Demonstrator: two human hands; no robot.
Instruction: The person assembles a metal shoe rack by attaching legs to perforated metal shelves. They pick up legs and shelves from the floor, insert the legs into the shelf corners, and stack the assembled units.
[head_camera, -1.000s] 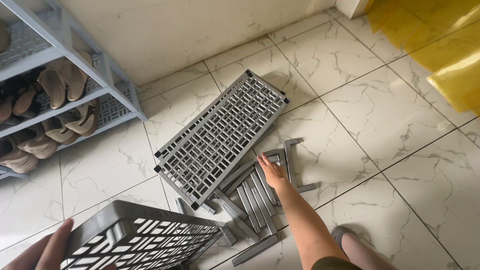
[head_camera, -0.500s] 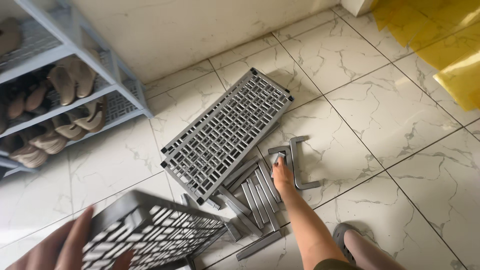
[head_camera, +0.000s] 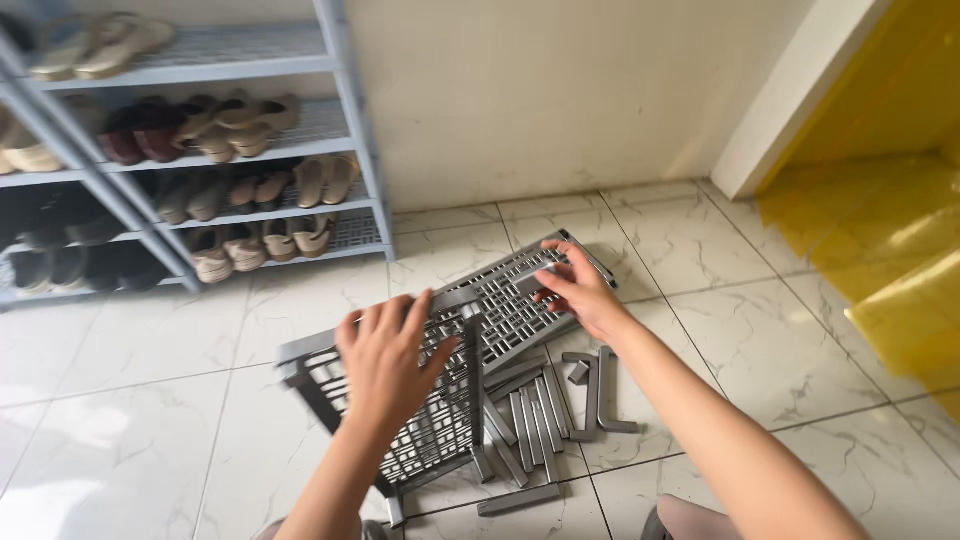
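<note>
My left hand (head_camera: 388, 362) lies with fingers spread on a grey lattice shelf panel (head_camera: 440, 432) and holds it tilted up off the tiled floor. Just behind it a second grey lattice panel (head_camera: 508, 312) lies on the floor. My right hand (head_camera: 582, 291) has its fingers curled on that panel's far end. Several loose grey bars (head_camera: 530, 420) lie on the tiles under and beside the two panels, between my arms.
A blue-grey shoe rack (head_camera: 352, 120) full of sandals and shoes stands against the wall at the left. A white wall corner (head_camera: 790, 95) and a yellow sheet (head_camera: 890, 250) are at the right. My foot (head_camera: 690, 522) is at the bottom edge.
My right hand left the loose bars and moved up onto the flat panel. My left hand brought the other panel up and forward. The view lifted toward the wall.
</note>
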